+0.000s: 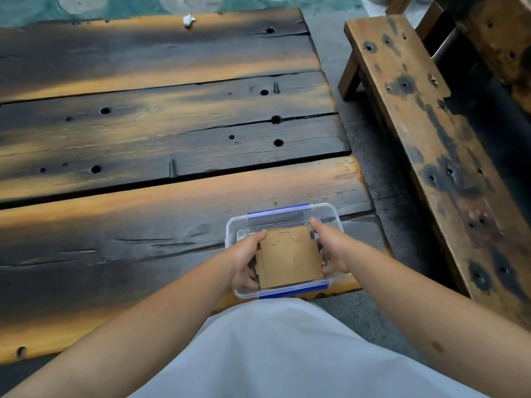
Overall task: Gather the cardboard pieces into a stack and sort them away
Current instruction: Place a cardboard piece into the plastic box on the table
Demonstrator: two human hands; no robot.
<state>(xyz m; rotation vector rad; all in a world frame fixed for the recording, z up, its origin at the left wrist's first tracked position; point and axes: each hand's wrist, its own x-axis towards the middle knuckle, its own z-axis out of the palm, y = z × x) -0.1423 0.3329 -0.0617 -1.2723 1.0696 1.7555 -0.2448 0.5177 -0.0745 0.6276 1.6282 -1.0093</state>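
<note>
Now, left hand (pixel 244 258) and right hand (pixel 333 248) grasping cardboard stack (pixel 290 255) (edges uneven), over clear container (pixel 283 218), wooden table (pixel 143 139).

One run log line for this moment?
step: stowing | cardboard stack over clear box | left hand, right hand: holding stack

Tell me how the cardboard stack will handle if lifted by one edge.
The cardboard stack looks thin and flat, so probably light and somewhat bendy. Its staggered left edges suggest loose sheets that may slide apart. Left hand and right hand pinching both sides should steady it.
</note>
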